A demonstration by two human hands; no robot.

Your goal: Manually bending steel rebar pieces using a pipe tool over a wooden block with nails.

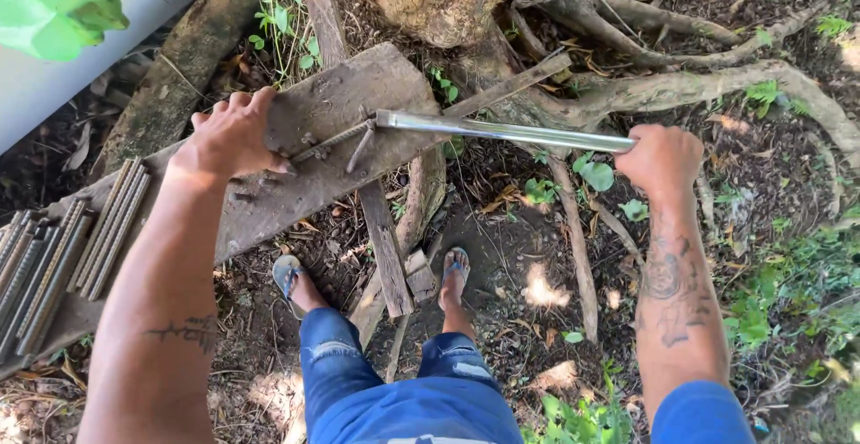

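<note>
Sunlit dirt ground [528,256] (leaf-littered) with tree roots [681,86], weeds, and a grey wall [54,86].

no packages, labels, signs or screens anywhere in view
</note>
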